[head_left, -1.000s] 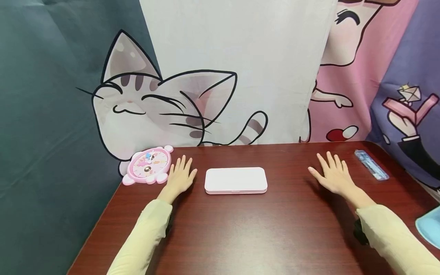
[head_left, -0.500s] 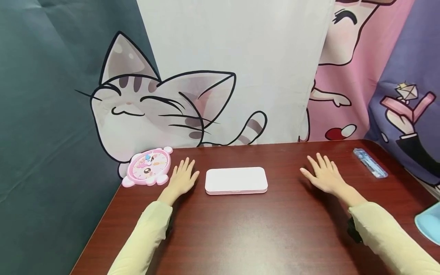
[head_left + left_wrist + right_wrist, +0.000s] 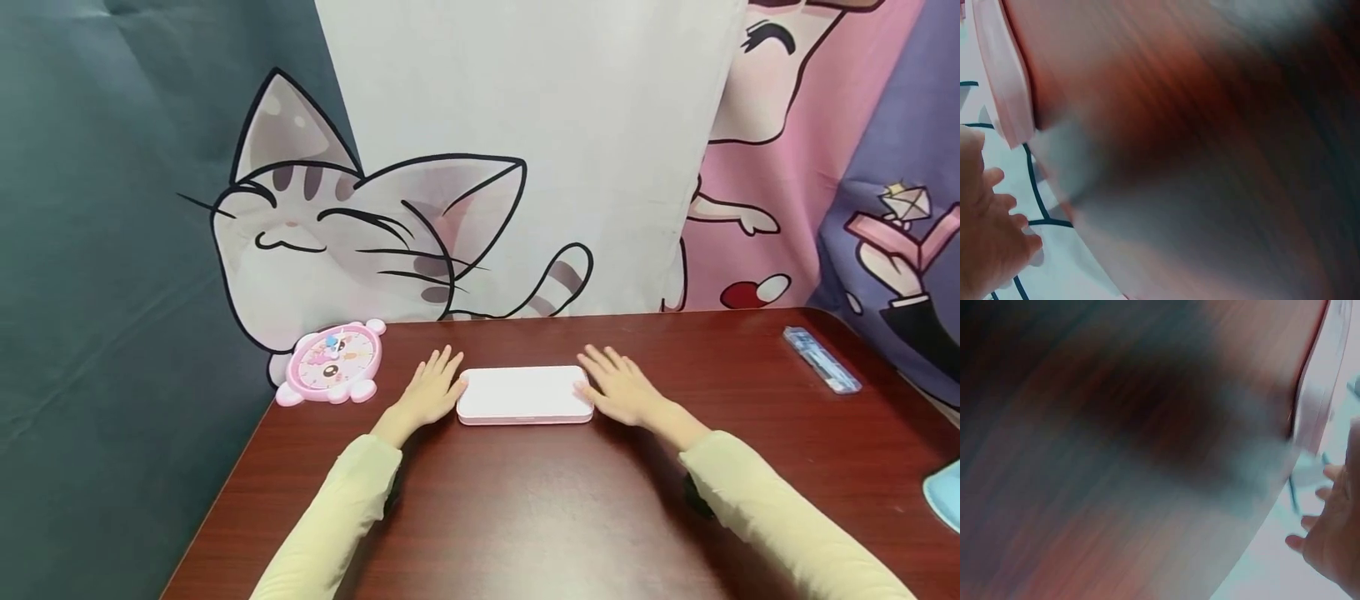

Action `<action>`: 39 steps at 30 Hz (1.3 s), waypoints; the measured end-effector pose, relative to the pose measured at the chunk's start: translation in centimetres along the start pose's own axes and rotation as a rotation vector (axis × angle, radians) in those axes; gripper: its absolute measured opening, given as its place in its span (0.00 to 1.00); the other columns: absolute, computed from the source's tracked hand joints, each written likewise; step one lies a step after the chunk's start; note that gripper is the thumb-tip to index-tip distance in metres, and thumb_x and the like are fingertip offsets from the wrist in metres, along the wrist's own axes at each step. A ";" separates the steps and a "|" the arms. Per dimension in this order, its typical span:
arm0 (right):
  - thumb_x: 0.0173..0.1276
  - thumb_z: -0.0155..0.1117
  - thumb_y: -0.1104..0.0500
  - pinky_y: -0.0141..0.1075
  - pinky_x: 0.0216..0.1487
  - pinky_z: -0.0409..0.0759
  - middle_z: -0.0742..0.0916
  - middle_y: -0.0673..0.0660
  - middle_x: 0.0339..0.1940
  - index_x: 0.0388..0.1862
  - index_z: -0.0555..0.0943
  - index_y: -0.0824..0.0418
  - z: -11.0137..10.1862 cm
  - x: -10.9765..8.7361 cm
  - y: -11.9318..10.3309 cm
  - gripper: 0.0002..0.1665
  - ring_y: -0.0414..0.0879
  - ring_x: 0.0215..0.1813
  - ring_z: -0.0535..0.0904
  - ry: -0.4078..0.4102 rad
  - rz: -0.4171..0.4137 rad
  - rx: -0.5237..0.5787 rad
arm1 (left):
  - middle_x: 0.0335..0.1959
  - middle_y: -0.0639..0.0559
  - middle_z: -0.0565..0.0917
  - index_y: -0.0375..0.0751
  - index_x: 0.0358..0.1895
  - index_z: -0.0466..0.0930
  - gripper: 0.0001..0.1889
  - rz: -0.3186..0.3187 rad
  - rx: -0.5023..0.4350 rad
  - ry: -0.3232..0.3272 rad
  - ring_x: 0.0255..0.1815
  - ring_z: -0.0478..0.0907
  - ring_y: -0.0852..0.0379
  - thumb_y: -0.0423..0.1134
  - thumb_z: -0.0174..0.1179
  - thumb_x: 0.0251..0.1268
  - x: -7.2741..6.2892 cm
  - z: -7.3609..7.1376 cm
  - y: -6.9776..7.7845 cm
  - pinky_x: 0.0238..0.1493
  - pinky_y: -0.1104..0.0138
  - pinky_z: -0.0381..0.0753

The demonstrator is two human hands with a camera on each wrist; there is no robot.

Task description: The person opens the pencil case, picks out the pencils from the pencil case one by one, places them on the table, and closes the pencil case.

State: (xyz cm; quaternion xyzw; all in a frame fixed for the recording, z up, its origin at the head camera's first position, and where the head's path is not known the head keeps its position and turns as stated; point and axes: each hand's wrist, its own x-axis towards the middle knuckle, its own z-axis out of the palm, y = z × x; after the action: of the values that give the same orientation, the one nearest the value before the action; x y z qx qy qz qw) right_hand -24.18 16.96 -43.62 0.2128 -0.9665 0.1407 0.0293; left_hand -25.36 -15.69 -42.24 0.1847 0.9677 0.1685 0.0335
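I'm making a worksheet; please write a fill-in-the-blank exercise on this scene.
1. The flat case has a ____ top.
2. The pink clock is nearer the person's ____ grip.
3. The blue pack lies near the far ____ corner of the table.
4. The striped animal drawn on the backdrop is a ____.

Missing words: white; left; right; cat.

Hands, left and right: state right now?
Left hand: open, at the white case's left end; contact can't be told.
Right hand: open, at its right end; contact can't be told.

Between the sleeves [image 3: 333,508] the table [image 3: 540,508] lies free up to the white case [image 3: 523,393], which blocks passage.
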 end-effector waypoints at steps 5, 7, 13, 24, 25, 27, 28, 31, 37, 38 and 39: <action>0.68 0.44 0.38 0.58 0.67 0.55 0.66 0.60 0.70 0.69 0.61 0.59 1.1 1.3 -2.9 0.37 0.63 0.70 0.58 -0.077 -0.126 -0.014 | 0.71 0.35 0.54 0.31 0.69 0.51 0.37 0.078 -0.136 -0.127 0.72 0.46 0.37 0.52 0.50 0.65 0.2 0.2 1.4 0.70 0.49 0.48; 0.64 0.47 0.35 0.58 0.67 0.55 0.65 0.60 0.71 0.70 0.60 0.59 1.2 1.7 -3.8 0.43 0.63 0.70 0.58 -0.103 -0.162 -0.056 | 0.70 0.35 0.57 0.29 0.68 0.51 0.42 0.113 -0.125 -0.165 0.72 0.47 0.38 0.54 0.56 0.59 0.3 0.3 1.9 0.71 0.50 0.50; 0.58 0.55 0.33 0.58 0.63 0.62 0.68 0.68 0.66 0.66 0.62 0.69 1.2 2.4 -5.8 0.50 0.67 0.65 0.65 -0.090 -0.311 -0.206 | 0.65 0.37 0.62 0.28 0.66 0.54 0.49 0.192 -0.022 -0.164 0.67 0.58 0.43 0.53 0.68 0.45 0.4 0.5 2.6 0.67 0.55 0.61; 0.60 0.56 0.45 0.44 0.34 0.82 0.85 0.69 0.36 0.41 0.78 0.72 2.0 2.6 -7.5 0.29 0.57 0.38 0.83 0.236 -0.688 -0.740 | 0.62 0.34 0.64 0.26 0.64 0.56 0.49 0.234 0.069 -0.117 0.64 0.62 0.43 0.55 0.67 0.45 0.8 0.7 2.4 0.65 0.56 0.64; 0.61 0.55 0.46 0.45 0.34 0.82 0.85 0.70 0.36 0.42 0.78 0.72 2.0 2.6 -7.7 0.29 0.57 0.38 0.83 0.226 -0.691 -0.754 | 0.62 0.35 0.64 0.26 0.64 0.56 0.49 0.228 0.086 -0.118 0.64 0.62 0.43 0.55 0.67 0.45 0.8 0.6 2.5 0.65 0.57 0.63; 0.62 0.53 0.48 0.45 0.34 0.82 0.85 0.70 0.36 0.43 0.79 0.73 2.0 2.6 -7.9 0.27 0.57 0.38 0.83 0.207 -0.696 -0.786 | 0.63 0.35 0.64 0.27 0.64 0.56 0.48 0.205 0.095 -0.132 0.65 0.62 0.44 0.53 0.69 0.44 0.8 0.3 2.7 0.66 0.57 0.63; 0.62 0.53 0.50 0.45 0.33 0.82 0.85 0.70 0.36 0.43 0.79 0.73 2.0 2.6 -7.9 0.26 0.57 0.38 0.84 0.206 -0.701 -0.803 | 0.63 0.36 0.64 0.28 0.65 0.56 0.48 0.201 0.095 -0.136 0.65 0.61 0.44 0.53 0.69 0.44 0.8 0.3 2.7 0.66 0.57 0.62; 0.59 0.52 0.54 0.43 0.31 0.82 0.86 0.69 0.34 0.42 0.80 0.72 2.0 2.6 -7.9 0.23 0.55 0.36 0.84 0.230 -0.731 -0.854 | 0.64 0.37 0.64 0.30 0.65 0.56 0.49 0.198 0.093 -0.140 0.66 0.62 0.45 0.54 0.68 0.44 0.9 0.5 2.7 0.66 0.57 0.63; 0.59 0.52 0.54 0.42 0.30 0.82 0.86 0.69 0.33 0.41 0.80 0.71 2.2 2.6 -7.8 0.21 0.55 0.35 0.85 0.245 -0.739 -0.862 | 0.64 0.38 0.64 0.30 0.65 0.56 0.49 0.200 0.085 -0.134 0.65 0.62 0.46 0.54 0.69 0.43 0.8 0.6 2.8 0.65 0.57 0.64; 0.59 0.53 0.53 0.42 0.30 0.82 0.86 0.68 0.33 0.40 0.80 0.71 2.2 2.6 -7.7 0.22 0.55 0.35 0.84 0.261 -0.733 -0.843 | 0.63 0.38 0.64 0.30 0.65 0.57 0.48 0.203 0.084 -0.133 0.65 0.62 0.46 0.53 0.69 0.43 0.8 0.6 2.8 0.65 0.57 0.64; 0.59 0.54 0.51 0.42 0.30 0.82 0.86 0.68 0.33 0.40 0.80 0.71 2.3 2.6 -7.6 0.23 0.54 0.34 0.84 0.283 -0.727 -0.815 | 0.63 0.39 0.65 0.30 0.64 0.57 0.48 0.205 0.075 -0.131 0.64 0.63 0.46 0.53 0.70 0.42 0.8 0.6 2.8 0.64 0.57 0.65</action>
State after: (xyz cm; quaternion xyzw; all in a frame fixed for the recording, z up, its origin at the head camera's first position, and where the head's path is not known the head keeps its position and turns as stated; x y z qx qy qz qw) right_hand -23.38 8.69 -43.52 0.4826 -0.7939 -0.2357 0.2852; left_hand -25.09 -12.80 -41.85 0.2943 0.9451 0.1222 0.0722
